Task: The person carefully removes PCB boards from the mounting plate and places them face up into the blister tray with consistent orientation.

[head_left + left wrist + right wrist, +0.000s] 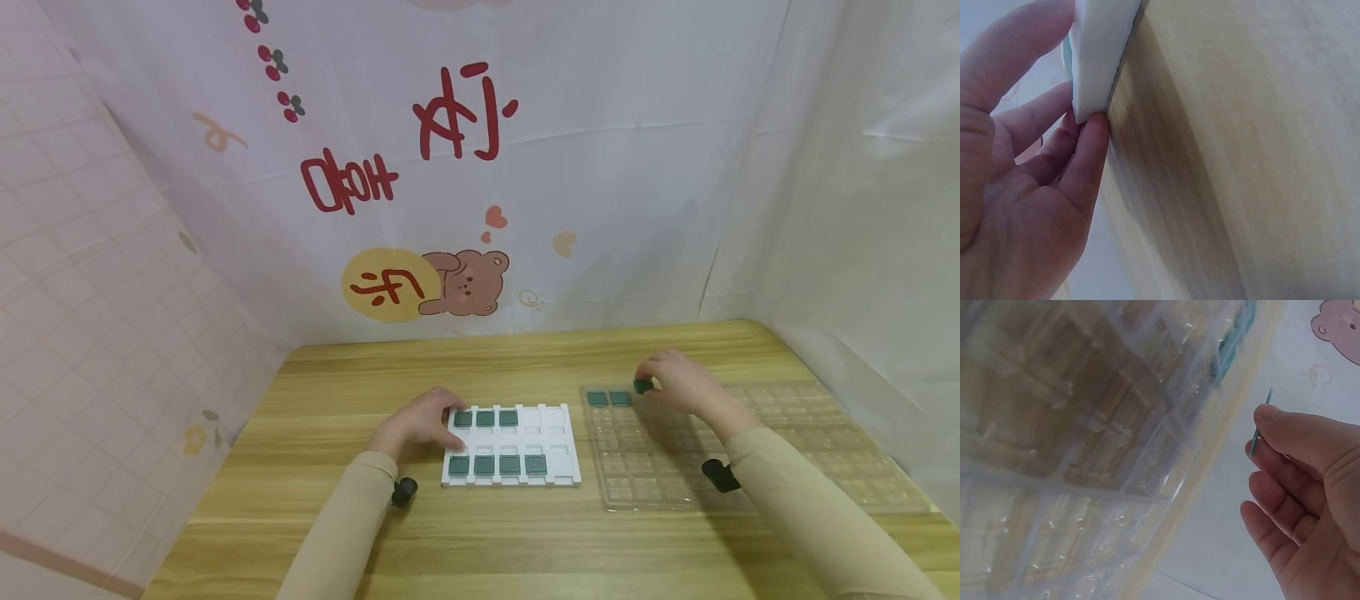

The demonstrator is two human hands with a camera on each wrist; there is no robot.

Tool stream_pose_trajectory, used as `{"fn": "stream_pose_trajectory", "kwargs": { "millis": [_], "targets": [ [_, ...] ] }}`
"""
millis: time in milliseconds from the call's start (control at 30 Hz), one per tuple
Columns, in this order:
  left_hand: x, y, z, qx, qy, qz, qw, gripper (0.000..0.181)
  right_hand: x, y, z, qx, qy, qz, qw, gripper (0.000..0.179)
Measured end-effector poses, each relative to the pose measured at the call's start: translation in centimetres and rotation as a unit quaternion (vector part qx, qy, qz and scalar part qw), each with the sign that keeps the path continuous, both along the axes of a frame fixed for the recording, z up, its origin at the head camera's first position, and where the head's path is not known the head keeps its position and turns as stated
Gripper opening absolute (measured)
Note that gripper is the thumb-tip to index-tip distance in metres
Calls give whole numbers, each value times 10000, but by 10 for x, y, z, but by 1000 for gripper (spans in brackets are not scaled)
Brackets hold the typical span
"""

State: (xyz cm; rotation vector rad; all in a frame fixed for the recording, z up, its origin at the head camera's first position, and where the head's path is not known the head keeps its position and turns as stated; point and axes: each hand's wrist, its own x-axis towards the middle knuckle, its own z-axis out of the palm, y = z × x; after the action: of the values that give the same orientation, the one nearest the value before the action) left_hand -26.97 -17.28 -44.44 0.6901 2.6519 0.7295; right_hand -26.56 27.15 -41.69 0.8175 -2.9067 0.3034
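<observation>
While tray (513, 437) is held — grip (677, 383) pinches chip (642, 387).

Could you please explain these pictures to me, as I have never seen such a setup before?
There is no robot here: a person works with two bare hands. The wide picture comes from a camera worn on the head, looking forward and down; the two close ones come from a camera on each wrist.

On the pale wood-grain table lie a white rectangular tray with shallow recesses, holding seven thin green square pieces, and a clear plastic tray with compartments, with two such pieces in its far row.

The left hand grips the white tray's end. The right hand pinches another green piece above the clear tray.
</observation>
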Motion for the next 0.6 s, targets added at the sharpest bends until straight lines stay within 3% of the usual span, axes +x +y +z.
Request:
{"fn": "stream_pose_trajectory", "kwargs": {
  "millis": [600],
  "targets": [
    [-4,-2,-4,-32,44,-48,10000,64,-8,4,-13,491,36,208,9986,20]
  ]
}}
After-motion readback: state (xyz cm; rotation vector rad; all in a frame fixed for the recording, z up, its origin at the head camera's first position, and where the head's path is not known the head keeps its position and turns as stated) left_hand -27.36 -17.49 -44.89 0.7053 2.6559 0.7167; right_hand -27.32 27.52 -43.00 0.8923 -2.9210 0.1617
